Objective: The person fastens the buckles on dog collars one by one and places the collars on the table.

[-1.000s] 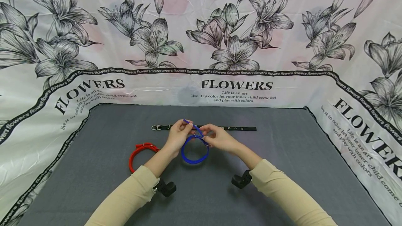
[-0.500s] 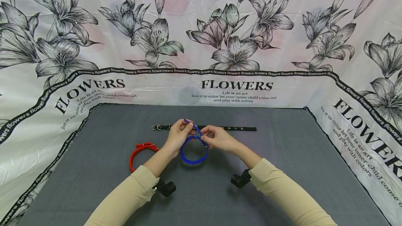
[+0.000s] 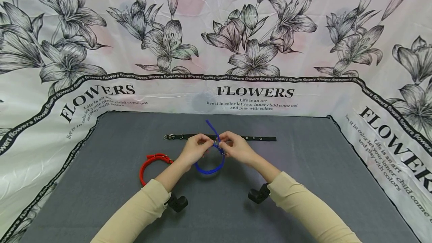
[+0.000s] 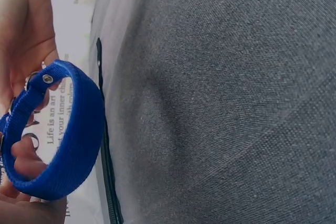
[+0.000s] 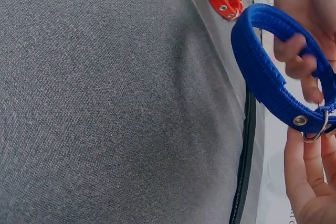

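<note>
A blue pet collar (image 3: 210,171) hangs in a loop above the table, between both hands. Its strap end sticks up beyond the fingers in the head view. My left hand (image 3: 194,149) pinches the collar at the upper left of the loop. At the upper right, near the buckle, my right hand (image 3: 237,149) pinches it. A metal eyelet and ring show beside the fingers of the right hand (image 5: 310,198) in the right wrist view. The fingers partly hide the buckle. In the left wrist view, the loop of the blue collar (image 4: 86,124) appears closed.
A red collar (image 3: 144,168), looped, lies left of the left forearm. Behind the hands, a black collar (image 3: 260,138) lies stretched out straight, its middle hidden by them. The grey table (image 3: 303,175) meets a flower-printed cloth (image 3: 168,93) at the back and sides.
My left hand has let go of the collar's strap end and moved down and right to grip nearer the buckle. The strap end now stands free. The right hand has shifted slightly.
</note>
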### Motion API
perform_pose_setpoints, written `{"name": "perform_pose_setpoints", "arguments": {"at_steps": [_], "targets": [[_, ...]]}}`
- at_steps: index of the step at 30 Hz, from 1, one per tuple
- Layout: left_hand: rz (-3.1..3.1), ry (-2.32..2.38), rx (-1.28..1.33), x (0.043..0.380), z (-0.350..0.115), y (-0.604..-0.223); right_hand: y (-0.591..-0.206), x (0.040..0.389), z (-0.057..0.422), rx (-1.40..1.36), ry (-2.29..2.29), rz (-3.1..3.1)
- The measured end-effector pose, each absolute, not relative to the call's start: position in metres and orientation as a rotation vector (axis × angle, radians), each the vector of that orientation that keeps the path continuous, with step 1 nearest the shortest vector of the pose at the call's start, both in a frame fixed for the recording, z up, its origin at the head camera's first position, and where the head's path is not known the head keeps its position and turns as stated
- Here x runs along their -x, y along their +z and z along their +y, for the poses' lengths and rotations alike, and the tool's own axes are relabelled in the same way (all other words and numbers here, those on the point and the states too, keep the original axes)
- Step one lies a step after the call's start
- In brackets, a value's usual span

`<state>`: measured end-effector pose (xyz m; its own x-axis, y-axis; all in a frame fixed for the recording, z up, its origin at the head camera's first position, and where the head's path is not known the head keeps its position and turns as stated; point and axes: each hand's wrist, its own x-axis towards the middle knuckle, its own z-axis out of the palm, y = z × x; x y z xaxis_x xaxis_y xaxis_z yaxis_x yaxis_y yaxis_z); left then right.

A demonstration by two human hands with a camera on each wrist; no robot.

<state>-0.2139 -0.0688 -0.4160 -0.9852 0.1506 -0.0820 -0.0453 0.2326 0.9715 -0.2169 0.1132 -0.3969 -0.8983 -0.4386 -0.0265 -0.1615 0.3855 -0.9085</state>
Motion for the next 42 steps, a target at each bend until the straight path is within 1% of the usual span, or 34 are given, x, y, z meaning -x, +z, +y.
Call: {"name": "perform_pose_setpoints", "arguments": {"at_steps": [3,7,17,42], "targets": [[2.366,1.802,-0.122,0.213,-0.071,-0.417,-0.407,0.222,0.115,0.530,-1.545,2.382],[2.375,1.795,-0.141,0.213,-0.072,-0.416,-0.411,0.223,0.115,0.544,-1.551,2.385],[2.417,1.794,-0.088,0.215,-0.068,-0.418,-0.413,0.222,0.114,0.615,-1.580,2.393],[2.409,1.755,-0.024,0.214,-0.068,-0.413,-0.412,0.225,0.116,0.589,-1.576,2.357]]}}
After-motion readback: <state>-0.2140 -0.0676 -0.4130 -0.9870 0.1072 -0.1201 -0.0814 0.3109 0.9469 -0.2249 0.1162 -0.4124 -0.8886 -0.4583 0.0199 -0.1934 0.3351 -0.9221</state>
